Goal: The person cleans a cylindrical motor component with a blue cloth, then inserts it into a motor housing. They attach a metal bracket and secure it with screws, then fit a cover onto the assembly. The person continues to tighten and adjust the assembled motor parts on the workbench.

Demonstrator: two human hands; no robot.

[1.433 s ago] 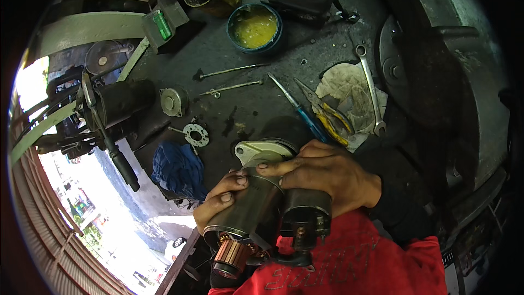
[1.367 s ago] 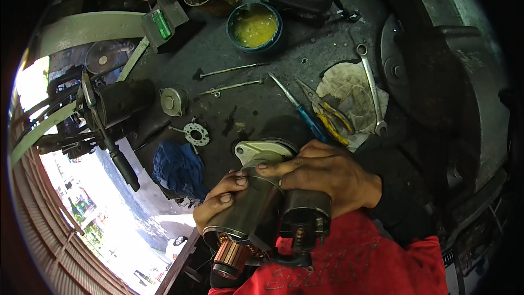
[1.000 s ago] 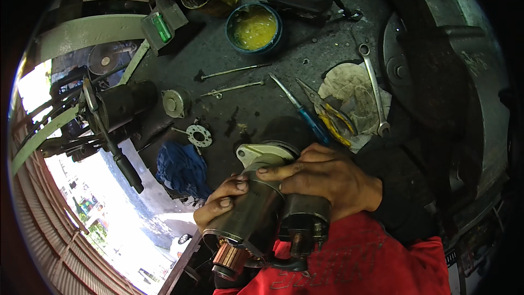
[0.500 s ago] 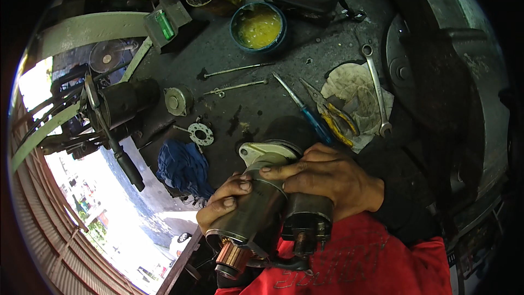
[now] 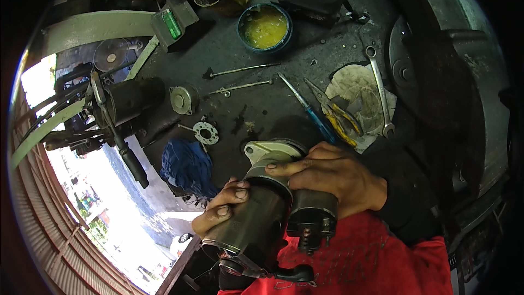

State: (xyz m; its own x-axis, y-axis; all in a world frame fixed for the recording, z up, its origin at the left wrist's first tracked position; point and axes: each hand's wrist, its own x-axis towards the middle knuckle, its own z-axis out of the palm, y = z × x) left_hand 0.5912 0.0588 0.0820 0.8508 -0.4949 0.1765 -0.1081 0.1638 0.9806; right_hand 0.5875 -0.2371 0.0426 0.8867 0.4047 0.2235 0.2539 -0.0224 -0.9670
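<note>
A starter motor (image 5: pixel 254 213) lies tilted across the near edge of the bench, its pale flanged nose (image 5: pixel 273 149) pointing away from me. My left hand (image 5: pixel 221 210) is closed around the left side of its dark cylindrical body. Over the nose casting and the smaller solenoid (image 5: pixel 312 213), my right hand (image 5: pixel 335 180) is wrapped with its fingers reaching left. A threaded stud (image 5: pixel 308 237) sticks out of the solenoid's near end. A black lead (image 5: pixel 295 274) hangs from the body's near end. My left palm is hidden behind the body.
Beyond the motor lie a blue screwdriver (image 5: pixel 308 108), yellow-handled pliers (image 5: pixel 339 117) and a combination wrench (image 5: pixel 380 90) by a stained cloth (image 5: pixel 349 82). Two long bolts (image 5: pixel 243 70), a round end cap (image 5: pixel 183 100), a brush plate (image 5: pixel 206 133), blue rag (image 5: pixel 188 166) and grease bowl (image 5: pixel 266 28) sit farther left.
The motor's cylindrical body has moved toward me along the copper commutator, which stuck out of its near end and is now covered. My left hand moved with it, slightly left and nearer.
</note>
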